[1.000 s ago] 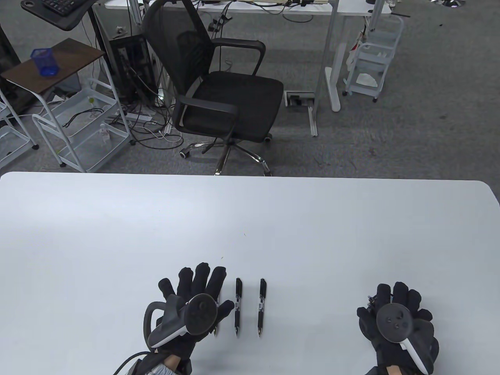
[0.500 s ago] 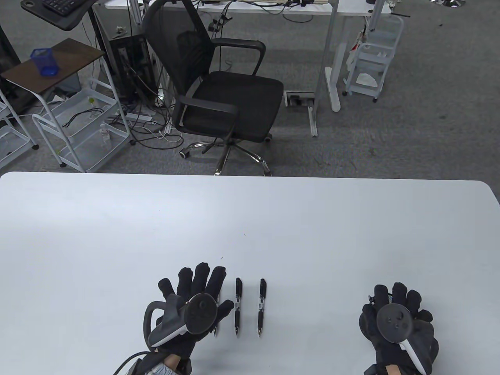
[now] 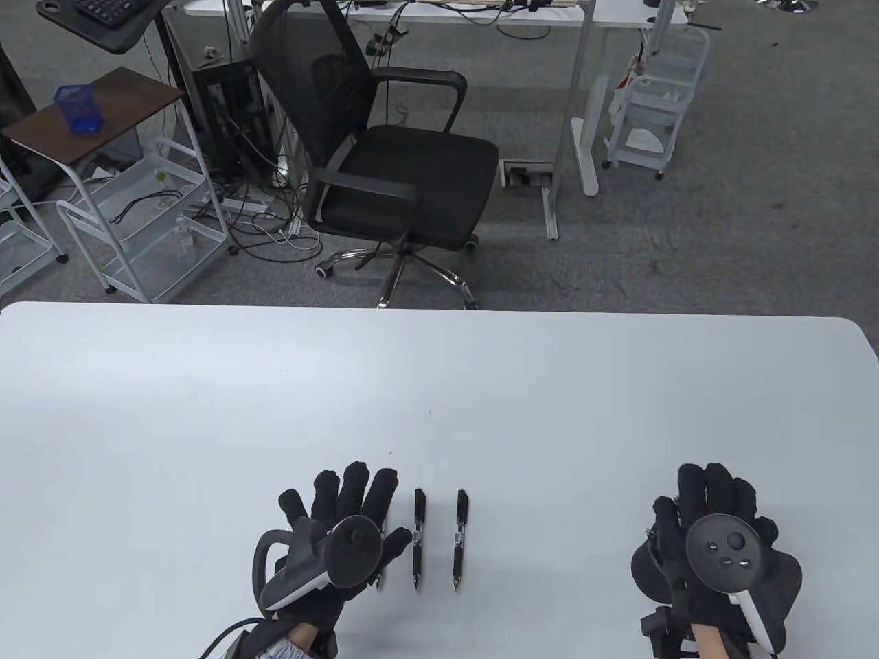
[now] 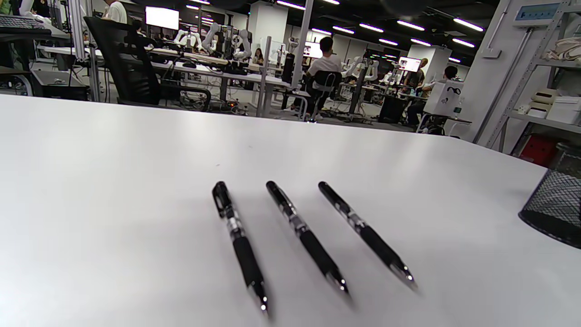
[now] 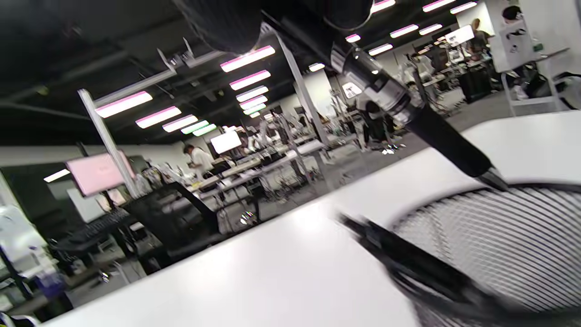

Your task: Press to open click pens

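Observation:
Three black click pens lie side by side on the white table (image 3: 439, 384), metal tips toward the near edge. In the left wrist view they are the left pen (image 4: 240, 245), middle pen (image 4: 306, 236) and right pen (image 4: 365, 229). My left hand (image 3: 343, 508) rests flat with fingers spread, covering most of the left pen (image 3: 379, 580), beside the other two pens (image 3: 418, 539) (image 3: 461, 539). My right hand (image 3: 714, 522) hovers over a black mesh pen cup (image 3: 790, 583) and grips a fourth pen (image 5: 408, 109), tip down at the cup's rim (image 5: 476, 227).
Another dark pen (image 5: 408, 263), blurred, lies across the mesh cup. The cup also shows at the right edge of the left wrist view (image 4: 553, 209). A black office chair (image 3: 384, 144) stands beyond the table's far edge.
My right hand has moved forward and turned, and the mesh cup now shows beneath it. The left hand and the three pens have not moved.

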`<action>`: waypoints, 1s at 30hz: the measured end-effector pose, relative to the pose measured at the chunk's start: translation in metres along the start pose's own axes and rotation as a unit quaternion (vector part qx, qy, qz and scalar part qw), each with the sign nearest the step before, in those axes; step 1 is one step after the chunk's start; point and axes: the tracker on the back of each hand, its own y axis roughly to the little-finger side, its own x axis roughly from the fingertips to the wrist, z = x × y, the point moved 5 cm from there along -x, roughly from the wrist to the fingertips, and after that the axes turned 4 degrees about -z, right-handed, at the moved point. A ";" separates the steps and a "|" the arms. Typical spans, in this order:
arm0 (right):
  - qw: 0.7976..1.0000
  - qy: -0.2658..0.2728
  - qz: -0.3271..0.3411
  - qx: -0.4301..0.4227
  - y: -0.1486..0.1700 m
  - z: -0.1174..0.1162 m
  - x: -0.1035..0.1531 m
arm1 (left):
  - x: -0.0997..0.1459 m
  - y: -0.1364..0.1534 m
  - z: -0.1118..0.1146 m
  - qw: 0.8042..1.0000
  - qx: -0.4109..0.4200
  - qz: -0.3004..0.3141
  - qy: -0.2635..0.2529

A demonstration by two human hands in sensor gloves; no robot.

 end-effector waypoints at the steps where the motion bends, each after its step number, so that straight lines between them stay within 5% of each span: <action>1: 1.000 0.005 0.008 -0.008 -0.007 0.003 0.000 | 0.000 0.000 0.000 1.000 0.000 0.000 0.000; 6: 0.994 -0.001 0.061 -0.094 -0.060 0.008 0.006 | 0.000 -0.001 0.000 1.000 0.001 0.000 -0.001; 14: 0.961 -0.067 0.101 -0.248 -0.112 -0.043 0.007 | 0.003 -0.001 -0.003 1.000 0.003 0.003 -0.007; 23: 0.915 -0.118 0.082 -0.377 -0.123 -0.098 0.006 | 0.003 0.000 -0.003 1.000 0.002 0.000 -0.008; 30: 0.901 -0.139 0.040 -0.409 -0.107 -0.123 0.000 | 0.005 0.001 -0.006 1.000 0.000 -0.001 -0.016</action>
